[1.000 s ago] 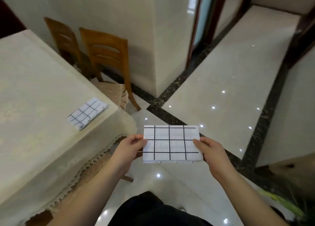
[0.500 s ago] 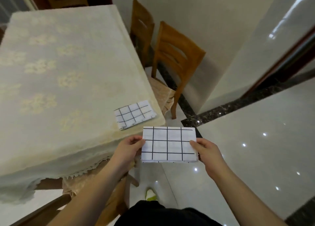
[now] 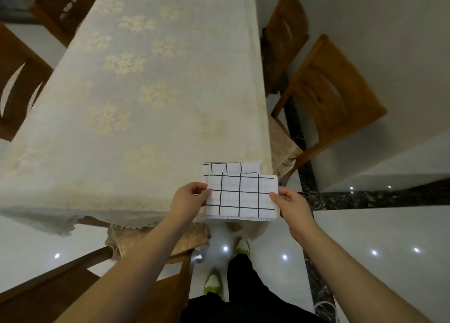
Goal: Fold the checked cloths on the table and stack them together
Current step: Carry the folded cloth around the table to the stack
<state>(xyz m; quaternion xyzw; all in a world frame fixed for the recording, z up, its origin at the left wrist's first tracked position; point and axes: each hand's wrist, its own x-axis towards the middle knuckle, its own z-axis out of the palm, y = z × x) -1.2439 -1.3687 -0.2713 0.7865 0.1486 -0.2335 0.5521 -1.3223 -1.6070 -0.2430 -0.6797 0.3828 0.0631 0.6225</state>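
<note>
Hands [image 3: 239,201] hold folded checked cloth [image 3: 242,196] above folded cloth on table [image 3: 231,168].

You have one folded white cloth [image 3: 241,196] with black check lines held flat and level above the tabletop's [image 3: 146,103] near right corner. It partly covers a second folded checked cloth [image 3: 231,168], which lies on that corner.

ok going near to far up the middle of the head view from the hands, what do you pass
left hand and right hand gripping the folded checked cloth → second folded checked cloth at the table's near corner → bare floral tablecloth to the far end
</note>
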